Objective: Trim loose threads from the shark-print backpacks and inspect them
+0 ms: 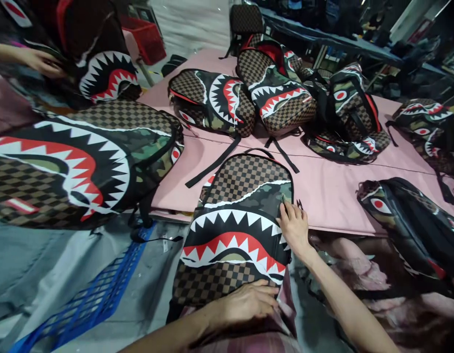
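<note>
A backpack with brown check, camouflage and a printed shark mouth leans upright against the table edge in front of me. Across its lower front lies my left hand, fingers stretched out and pressing flat on the check panel. My right hand is at the backpack's upper right side, fingertips bent against the camouflage beside a small metal zip pull. Dark pointed tips of what look like thread snips stick out past its fingers; the rest of the tool is hidden in the hand.
Similar backpacks lie on the pink table, with a large one at left. Another person's hand touches a backpack at upper left. A blue plastic crate stands below; a red bin is behind.
</note>
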Available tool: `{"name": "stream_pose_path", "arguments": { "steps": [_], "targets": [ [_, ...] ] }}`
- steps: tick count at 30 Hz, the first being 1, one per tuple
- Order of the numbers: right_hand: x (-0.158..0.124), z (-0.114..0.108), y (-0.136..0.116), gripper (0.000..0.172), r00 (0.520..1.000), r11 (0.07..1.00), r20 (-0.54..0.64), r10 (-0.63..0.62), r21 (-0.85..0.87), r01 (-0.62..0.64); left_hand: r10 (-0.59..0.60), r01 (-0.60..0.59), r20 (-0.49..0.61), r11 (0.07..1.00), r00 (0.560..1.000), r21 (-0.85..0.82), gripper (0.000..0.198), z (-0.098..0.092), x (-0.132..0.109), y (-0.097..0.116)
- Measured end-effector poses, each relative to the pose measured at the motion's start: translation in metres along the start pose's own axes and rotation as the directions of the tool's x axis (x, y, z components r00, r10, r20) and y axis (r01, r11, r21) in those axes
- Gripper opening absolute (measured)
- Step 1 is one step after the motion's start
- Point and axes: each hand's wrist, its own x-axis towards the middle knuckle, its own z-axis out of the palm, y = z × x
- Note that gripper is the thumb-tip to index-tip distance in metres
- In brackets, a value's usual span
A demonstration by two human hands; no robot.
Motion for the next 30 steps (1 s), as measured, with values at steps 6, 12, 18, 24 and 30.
{"name": "stream_pose_path", "arguments": {
  "steps": [6,12,18,24,30],
  "targets": [
    [0.026,-0.007,0.035,0.039,0.938,0.759,-0.105,0.331,0.62,-0.199,-0.322,0.401,-0.464,0.913,0.825,0.079,0.033,-0.111,-0.018,-0.03],
    [0.07,0.005,0.054,0.055,0.844,0.21,0.23,0.484,0.906,-0.367,-0.77,0.663,-0.627,0.531,0.119,-0.527,0.039,-0.237,-0.045,-0.106],
    [0.045,0.015,0.048,0.046,0.861,0.095,0.352,0.368,0.907,-0.411,-0.836,0.701,-0.506,0.492,0.214,-0.516,0.052,-0.232,-0.042,-0.088],
    [0.008,0.001,0.037,0.037,0.928,0.329,0.372,0.032,0.872,-0.361,-0.847,0.845,-0.399,0.471,0.352,-0.254,0.048,-0.221,-0.086,-0.066],
    [0.037,-0.054,0.02,0.034,0.887,0.86,0.343,-0.311,0.499,0.108,-0.815,0.953,-0.543,0.037,0.203,0.3,0.037,-0.213,-0.107,-0.103]
  ]
}}
